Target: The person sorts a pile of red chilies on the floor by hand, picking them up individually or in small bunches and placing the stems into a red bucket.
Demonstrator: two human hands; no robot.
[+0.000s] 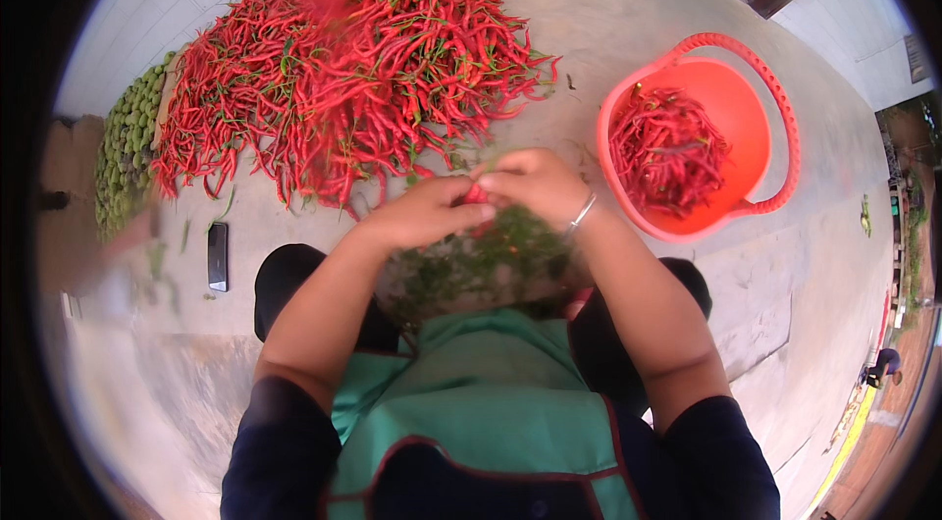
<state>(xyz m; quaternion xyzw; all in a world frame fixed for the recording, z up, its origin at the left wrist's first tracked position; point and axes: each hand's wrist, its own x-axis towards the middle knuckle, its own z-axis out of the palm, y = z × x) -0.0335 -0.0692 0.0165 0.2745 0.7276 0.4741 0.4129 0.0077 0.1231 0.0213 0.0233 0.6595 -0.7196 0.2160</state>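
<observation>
My left hand [422, 214] and my right hand [540, 184] meet in front of me, above a loose heap of green stems and leaves [471, 265]. Fingers closed, the left hand grips a red chili pepper [476, 194], of which only a small part shows. The right hand, a silver bangle on its wrist, pinches at the same chili from the other side; its fingertips partly hide it. Just beyond the hands spreads a large pile of red chilies [392, 59] with green stems. To the right, a red plastic basket [610, 177] holds a heap of chilies.
The basket's arched handle [785, 128] rises on its right side. A dark phone [218, 257] lies on the concrete floor at left. Green round fruits [132, 142] are heaped at the far left, near a blurred shape [78, 216]. A distant person [886, 363] is at the right edge.
</observation>
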